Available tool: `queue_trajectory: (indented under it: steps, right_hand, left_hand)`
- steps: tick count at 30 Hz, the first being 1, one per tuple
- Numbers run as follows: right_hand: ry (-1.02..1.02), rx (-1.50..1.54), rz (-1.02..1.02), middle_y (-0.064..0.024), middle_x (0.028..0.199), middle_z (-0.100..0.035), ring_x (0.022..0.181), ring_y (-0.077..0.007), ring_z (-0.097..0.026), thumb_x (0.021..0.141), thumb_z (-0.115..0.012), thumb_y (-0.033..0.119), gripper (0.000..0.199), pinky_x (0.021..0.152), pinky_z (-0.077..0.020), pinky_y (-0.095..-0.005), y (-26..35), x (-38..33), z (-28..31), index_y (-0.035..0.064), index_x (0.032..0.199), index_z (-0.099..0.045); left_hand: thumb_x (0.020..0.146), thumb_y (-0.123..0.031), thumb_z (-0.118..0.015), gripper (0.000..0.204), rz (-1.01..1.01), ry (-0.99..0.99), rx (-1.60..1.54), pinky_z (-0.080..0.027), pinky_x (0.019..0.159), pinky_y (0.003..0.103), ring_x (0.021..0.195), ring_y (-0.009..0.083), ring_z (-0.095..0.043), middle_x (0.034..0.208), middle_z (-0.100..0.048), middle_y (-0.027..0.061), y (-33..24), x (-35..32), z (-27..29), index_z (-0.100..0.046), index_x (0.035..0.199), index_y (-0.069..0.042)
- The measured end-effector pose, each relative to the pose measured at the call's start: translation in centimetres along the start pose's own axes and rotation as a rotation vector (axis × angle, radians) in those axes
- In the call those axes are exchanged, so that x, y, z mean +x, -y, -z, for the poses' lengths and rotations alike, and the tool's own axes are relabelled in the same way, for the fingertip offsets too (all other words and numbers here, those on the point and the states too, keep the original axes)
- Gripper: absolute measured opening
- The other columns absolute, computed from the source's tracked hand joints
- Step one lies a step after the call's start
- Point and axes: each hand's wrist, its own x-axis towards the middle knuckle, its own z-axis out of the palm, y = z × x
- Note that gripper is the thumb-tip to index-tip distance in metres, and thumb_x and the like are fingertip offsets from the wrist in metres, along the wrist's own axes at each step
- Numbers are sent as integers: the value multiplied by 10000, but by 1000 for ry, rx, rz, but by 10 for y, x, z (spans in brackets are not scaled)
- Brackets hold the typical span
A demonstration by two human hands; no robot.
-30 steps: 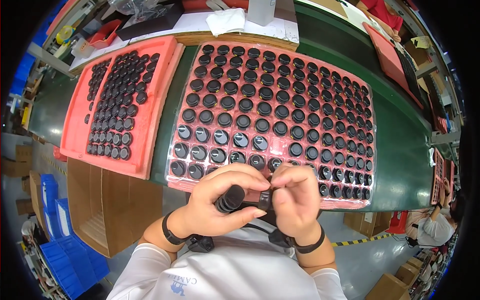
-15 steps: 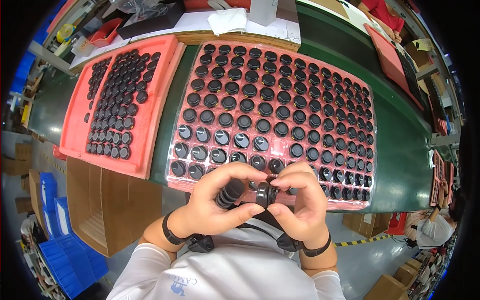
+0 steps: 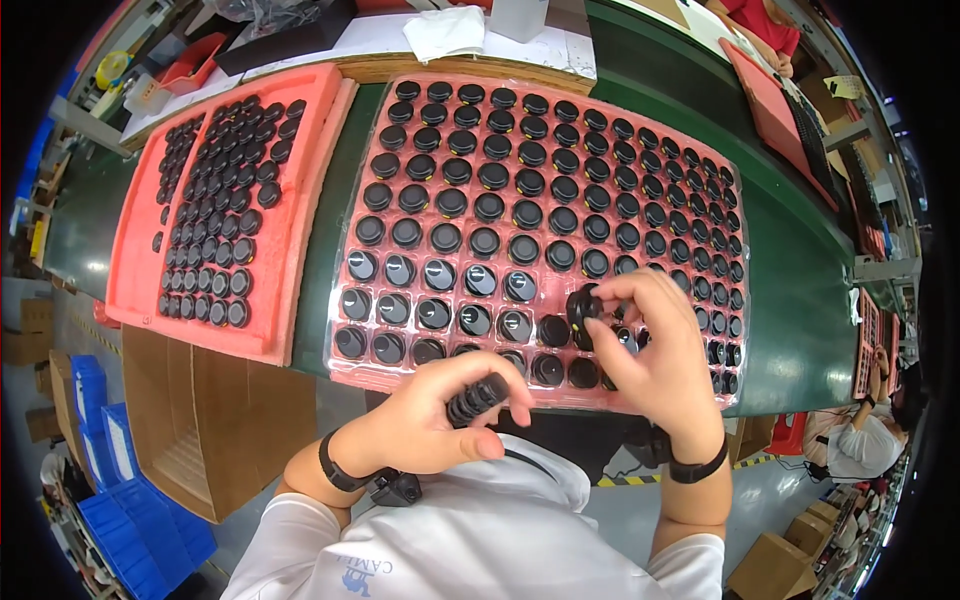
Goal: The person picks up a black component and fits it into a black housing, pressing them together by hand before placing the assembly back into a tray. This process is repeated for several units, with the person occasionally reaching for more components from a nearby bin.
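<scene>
My left hand (image 3: 440,415) is curled around a short stack of black ring-like parts (image 3: 477,399), thumb and index finger apart at the tip. My right hand (image 3: 660,345) pinches one black round cap-like part (image 3: 582,304) between thumb and fingers, tilted on its edge. That part is over the clear plastic tray (image 3: 553,288), beside a pocket with no part in it. Rows of similar black round parts (image 3: 527,214) fill the other visible pockets; those toward me look glossier. My right hand hides some of the tray's near right side.
To the left, a pink foam tray (image 3: 135,255) carries many loose black parts (image 3: 215,220). Both trays lie on a green table (image 3: 795,330). Behind are a white cloth (image 3: 445,33) and a black box (image 3: 290,40). A cardboard box (image 3: 215,420) stands below left. Other people work at right.
My hands have parted. The right has moved forward and right over the tray with the black cap-like part; the left stays low, keeping its stack, its thumb and index finger no longer at that part.
</scene>
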Motion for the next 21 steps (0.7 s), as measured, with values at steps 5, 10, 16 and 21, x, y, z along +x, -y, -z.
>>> queue_trajectory:
  steps: [5, 10, 16, 21]
  right_hand:
    - [18, -206, 100, -84, 808, -578, 768, -255, -555, 718, -710, 68, 246, 734, -437, -351, -8, 17, -5, 33, 935, -599]
    - [69, -280, 98, -89, 804, -591, 798, -281, -574, 720, -719, 90, 230, 752, -441, -386, -7, 28, -15, 33, 908, -601]
    - [133, -417, 107, -88, 831, -605, 807, -281, -583, 718, -726, 106, 234, 747, -444, -398, -8, 33, -24, 37, 908, -609]
    - [89, -440, 186, -85, 873, -611, 820, -251, -592, 734, -735, 128, 254, 732, -445, -372, 6, 33, -15, 36, 947, -631]
  left_hand:
    - [938, -569, -453, 581, 130, 183, -306, -406, 602, 235, 625, 97, -468, 848, -611, 82, 9, 0, 6, -554, 969, 3]
    - [983, -553, -324, 599, 149, 200, -309, -383, 573, 238, 599, 98, -441, 814, -594, 82, 10, 2, 10, -543, 922, 1]
    - [1004, -504, -310, 559, 168, 172, -342, -390, 586, 237, 608, 97, -447, 791, -581, 83, 10, 1, 11, -531, 863, -10]
    - [1014, -481, -297, 546, 197, 153, -367, -391, 591, 233, 611, 96, -451, 787, -575, 81, 11, 3, 11, -526, 846, -15]
